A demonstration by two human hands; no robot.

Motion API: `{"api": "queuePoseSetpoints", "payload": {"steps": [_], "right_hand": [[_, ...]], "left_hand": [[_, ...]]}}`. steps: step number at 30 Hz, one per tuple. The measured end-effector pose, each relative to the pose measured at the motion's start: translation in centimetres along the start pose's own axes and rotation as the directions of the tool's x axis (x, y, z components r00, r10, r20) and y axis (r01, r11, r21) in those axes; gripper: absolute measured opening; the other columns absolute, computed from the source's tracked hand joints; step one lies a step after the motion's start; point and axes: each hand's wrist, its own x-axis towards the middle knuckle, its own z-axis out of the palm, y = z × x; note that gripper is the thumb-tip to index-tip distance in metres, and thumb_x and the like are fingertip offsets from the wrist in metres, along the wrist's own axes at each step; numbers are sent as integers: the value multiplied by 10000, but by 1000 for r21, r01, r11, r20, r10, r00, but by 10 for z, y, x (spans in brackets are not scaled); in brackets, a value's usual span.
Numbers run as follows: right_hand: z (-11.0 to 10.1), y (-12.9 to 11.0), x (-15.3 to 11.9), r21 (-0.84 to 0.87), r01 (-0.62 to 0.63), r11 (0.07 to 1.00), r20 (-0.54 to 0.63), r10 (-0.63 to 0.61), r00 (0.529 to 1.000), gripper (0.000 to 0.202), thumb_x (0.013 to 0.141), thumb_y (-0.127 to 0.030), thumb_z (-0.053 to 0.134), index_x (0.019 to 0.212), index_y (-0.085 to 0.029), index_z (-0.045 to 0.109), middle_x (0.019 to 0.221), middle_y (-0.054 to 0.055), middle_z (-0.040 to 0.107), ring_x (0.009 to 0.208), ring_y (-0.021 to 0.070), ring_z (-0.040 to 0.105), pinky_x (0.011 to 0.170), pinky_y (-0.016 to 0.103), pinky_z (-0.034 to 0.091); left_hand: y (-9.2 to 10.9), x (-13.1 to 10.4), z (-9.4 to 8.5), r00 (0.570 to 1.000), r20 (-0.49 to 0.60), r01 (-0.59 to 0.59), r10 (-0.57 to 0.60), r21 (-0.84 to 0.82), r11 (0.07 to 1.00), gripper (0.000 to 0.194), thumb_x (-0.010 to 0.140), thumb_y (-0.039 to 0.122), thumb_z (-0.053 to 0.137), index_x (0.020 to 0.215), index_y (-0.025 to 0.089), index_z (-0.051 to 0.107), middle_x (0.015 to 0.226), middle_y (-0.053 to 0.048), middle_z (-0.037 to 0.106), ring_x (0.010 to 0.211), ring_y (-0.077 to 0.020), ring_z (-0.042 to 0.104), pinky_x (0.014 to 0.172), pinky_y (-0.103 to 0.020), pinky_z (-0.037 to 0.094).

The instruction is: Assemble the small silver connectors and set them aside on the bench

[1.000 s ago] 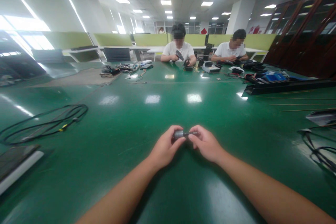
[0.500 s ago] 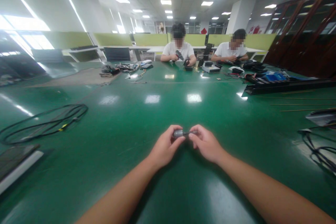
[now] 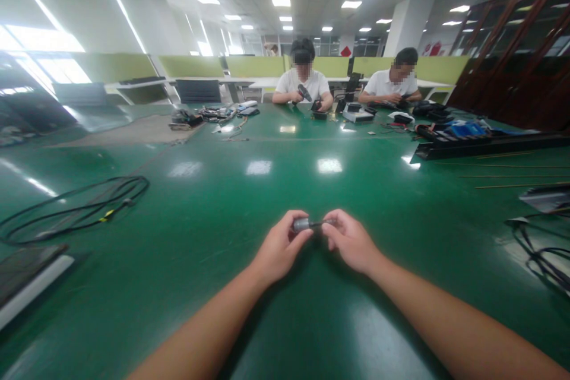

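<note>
Between the thumb and fingers of my left hand (image 3: 276,249) is a small grey metal cylinder (image 3: 301,225), much like a little motor in shape. A thin dark rod (image 3: 316,224) runs from its right end. My right hand (image 3: 354,243) pinches the far end of that rod. Both hands are closed, just above the green tabletop (image 3: 214,309). Whether the rod is part of the cylinder or a separate piece I cannot tell; my fingers hide its right end.
A coiled black cable (image 3: 102,214) and a flat, white-edged object (image 3: 35,285) lie at left. Black cables (image 3: 538,255), thin rods (image 3: 516,177) and a long black channel (image 3: 490,145) are at right. Across the table sit two people (image 3: 303,80), amid parts and tools.
Both hands, with the cylinder and rod, are a few pixels higher in view. My right hand is very slightly farther right, and the grips look the same.
</note>
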Motion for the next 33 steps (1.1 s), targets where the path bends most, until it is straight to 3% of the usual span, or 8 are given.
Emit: {"api": "queuePoseSetpoints", "payload": {"steps": [33], "right_hand": [[-1,5,2,40,9,999,-20,-8,1000,151,934,-349,537,960,-201,548,686,-41,609,517,117,556,529,239,417]], "left_hand": [[1,1,0,999,-23,25,-26,-47,999,258,913,340,576,1129,200,573,955,-17,623,796,-163,579,746,-278,486]]}}
